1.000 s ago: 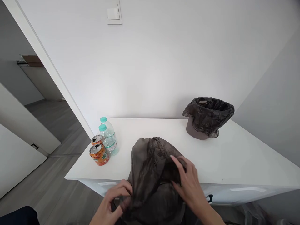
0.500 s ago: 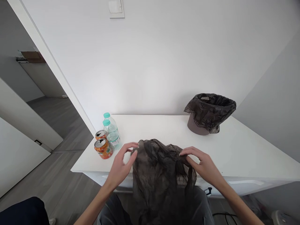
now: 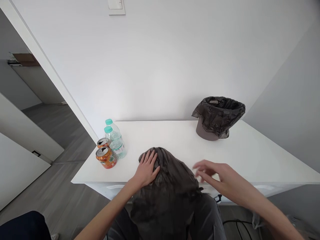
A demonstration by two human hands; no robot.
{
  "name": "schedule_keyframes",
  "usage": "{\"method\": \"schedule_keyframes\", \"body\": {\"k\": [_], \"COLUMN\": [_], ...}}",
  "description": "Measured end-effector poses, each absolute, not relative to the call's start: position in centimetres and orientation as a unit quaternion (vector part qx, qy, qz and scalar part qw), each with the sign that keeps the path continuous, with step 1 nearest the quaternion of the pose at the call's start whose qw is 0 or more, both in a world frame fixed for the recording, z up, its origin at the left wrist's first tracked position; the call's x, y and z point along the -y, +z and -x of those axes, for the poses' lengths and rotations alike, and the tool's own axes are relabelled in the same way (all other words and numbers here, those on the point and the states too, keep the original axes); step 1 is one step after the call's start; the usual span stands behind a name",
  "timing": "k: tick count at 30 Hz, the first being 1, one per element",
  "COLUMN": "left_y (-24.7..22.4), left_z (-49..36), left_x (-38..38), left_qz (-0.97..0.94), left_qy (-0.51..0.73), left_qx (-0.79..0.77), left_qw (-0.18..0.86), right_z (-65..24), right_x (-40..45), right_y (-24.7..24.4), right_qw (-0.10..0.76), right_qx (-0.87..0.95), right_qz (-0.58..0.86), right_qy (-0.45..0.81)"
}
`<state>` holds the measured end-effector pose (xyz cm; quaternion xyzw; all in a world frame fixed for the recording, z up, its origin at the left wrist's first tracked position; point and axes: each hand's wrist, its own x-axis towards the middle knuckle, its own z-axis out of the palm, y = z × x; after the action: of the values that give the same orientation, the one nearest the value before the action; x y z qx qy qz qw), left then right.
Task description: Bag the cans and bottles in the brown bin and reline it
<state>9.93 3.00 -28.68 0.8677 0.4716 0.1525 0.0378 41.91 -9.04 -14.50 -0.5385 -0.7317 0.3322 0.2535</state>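
A dark, thin plastic bag [image 3: 170, 186] drapes over the front edge of the white tabletop and down across my lap. My left hand [image 3: 147, 170] lies flat on the bag's upper left part, fingers stretched out. Just right of the bag, my right hand [image 3: 211, 171] is slightly blurred, its fingers curved and apart from the thumb, with nothing visible between them. Whatever the bag covers underneath is hidden.
At the left end of the white tabletop [image 3: 160, 133] stand two orange drink cans [image 3: 107, 158] and two clear bottles [image 3: 117, 145] with teal caps. A grey bin [image 3: 206, 131] lined with a dark bag [image 3: 218, 116] stands at the back right.
My left hand has gone from the bag's left edge to lying flat on top of it. My right hand has let go of the bag, whose right side has dropped.
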Motion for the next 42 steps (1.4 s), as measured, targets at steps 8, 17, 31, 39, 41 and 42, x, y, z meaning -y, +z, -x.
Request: {"method": "schedule_keyframes", "body": {"k": [8, 17, 31, 39, 41, 42], "left_y": [-27.8, -27.9, -26.6, -24.3, -24.6, -24.6], "left_z": [-10.7, -6.9, -3.6, -0.8, -0.8, -0.9], "left_x": [-6.1, -3.4, -0.3, 2.7, 3.1, 3.3], "left_qz": [-0.800, -0.834, -0.870, -0.928, -0.932, -0.935], "left_qy": [0.239, 0.191, 0.146, 0.136, 0.147, 0.152], "left_qx": [-0.547, -0.518, -0.471, -0.346, -0.331, -0.321], "left_qw": [-0.062, -0.006, -0.027, -0.001, -0.002, 0.001], "right_z": [-32.4, -36.3, -37.6, -34.5, -32.8, -32.3], "right_x": [7.5, 4.1, 2.3, 10.7, 12.2, 12.4], "right_y": [-20.6, -27.6, -30.0, -28.3, -29.5, -30.2], "right_qw": [0.222, 0.117, 0.118, 0.181, 0.184, 0.194], "right_qx": [0.798, 0.696, 0.739, 0.851, 0.845, 0.832], "right_qz": [0.513, 0.704, 0.659, 0.493, 0.502, 0.518], "right_qy": [0.226, 0.082, 0.076, 0.015, -0.018, -0.036]}}
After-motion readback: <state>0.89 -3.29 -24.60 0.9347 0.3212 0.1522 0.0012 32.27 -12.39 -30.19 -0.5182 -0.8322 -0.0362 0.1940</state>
